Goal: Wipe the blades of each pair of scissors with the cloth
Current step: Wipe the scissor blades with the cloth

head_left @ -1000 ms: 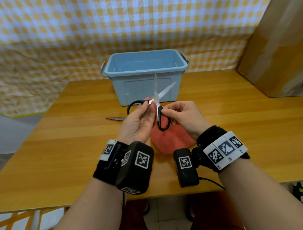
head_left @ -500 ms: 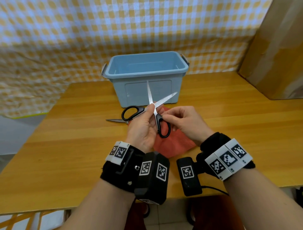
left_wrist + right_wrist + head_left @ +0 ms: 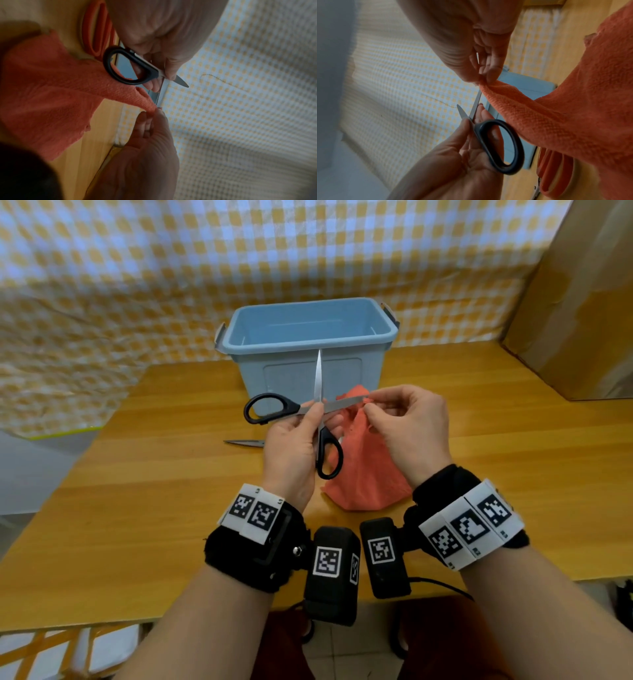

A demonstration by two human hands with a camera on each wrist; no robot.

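Note:
Black-handled scissors (image 3: 274,408) are held above the table with their blades spread wide, one pointing up and one to the right. My left hand (image 3: 317,409) pinches them at the pivot. My right hand (image 3: 368,402) pinches a fold of the orange cloth (image 3: 366,474) around the tip of the right-pointing blade. The rest of the cloth hangs down to the table. The wrist views show the same grip on the scissors (image 3: 488,135) and the cloth (image 3: 48,97). A second pair with orange handles (image 3: 97,29) lies on the table behind my hands, its blade tip (image 3: 243,442) poking out left.
A light blue plastic bin (image 3: 308,337) stands on the wooden table (image 3: 137,508) just beyond my hands. A large cardboard box (image 3: 582,302) stands at the back right. A yellow checked cloth hangs behind the table.
The scissors have turned and their blades have spread wider. My right hand has left the handle loop and lifted the cloth off the table up to the right-pointing blade.

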